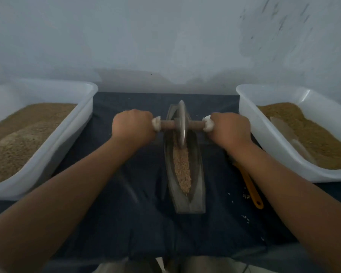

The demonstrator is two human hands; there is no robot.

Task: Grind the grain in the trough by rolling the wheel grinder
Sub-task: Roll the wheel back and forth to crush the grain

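Grey wheel grinder (181,124) sits at 12 o'clock end of trough (197,174), grain (182,170) trailing toward 6, and I've got L hand (133,125) at 9 & R hand (229,128) at 3 fisted round its axle (166,124), prob for even press

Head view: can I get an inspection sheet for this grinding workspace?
Surface: cloth, dark and wrinkled.
Job's things: trough lies lengthwise, with grain showing in its near half; wheel stands upright toward the far end on its axle.
Clutter: yellow-handled tool right of the trough, partly under the forearm; stray grains beside it.
Grips: left hand and right hand each curl round a wrapped axle end.
Cables: nothing seen.
Surroundings: left tub and right tub hold brown granules; pale scoop in the right one; wall behind.
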